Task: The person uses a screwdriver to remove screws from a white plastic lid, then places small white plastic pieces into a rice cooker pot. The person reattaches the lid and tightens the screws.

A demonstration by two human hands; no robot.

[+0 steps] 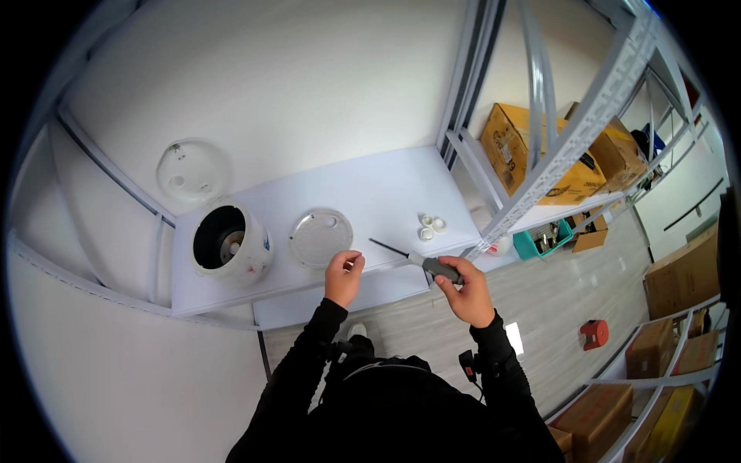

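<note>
My right hand (468, 295) grips the grey handle of a screwdriver (417, 259), its thin dark shaft pointing left over the front edge of the white shelf (386, 177). At that edge, my left hand (344, 282) is closed with the fingertips pinched together; whether anything small sits in them I cannot make out. Just beyond it lies a round, pale perforated disc (318, 238). Further left stands a white cylindrical tub (253, 251), open, dark inside, with a light-coloured hub. Three small white round caps (426, 234) lie grouped on the shelf beyond the screwdriver.
A round white lid (194, 171) leans against the wall behind the tub. Metal rack posts (567, 127) rise at the right, with a yellow carton (513, 158) behind them. Below are a teal bin (532, 248) and a red stool (594, 334). Brown cartons (650, 349) fill shelving at lower right.
</note>
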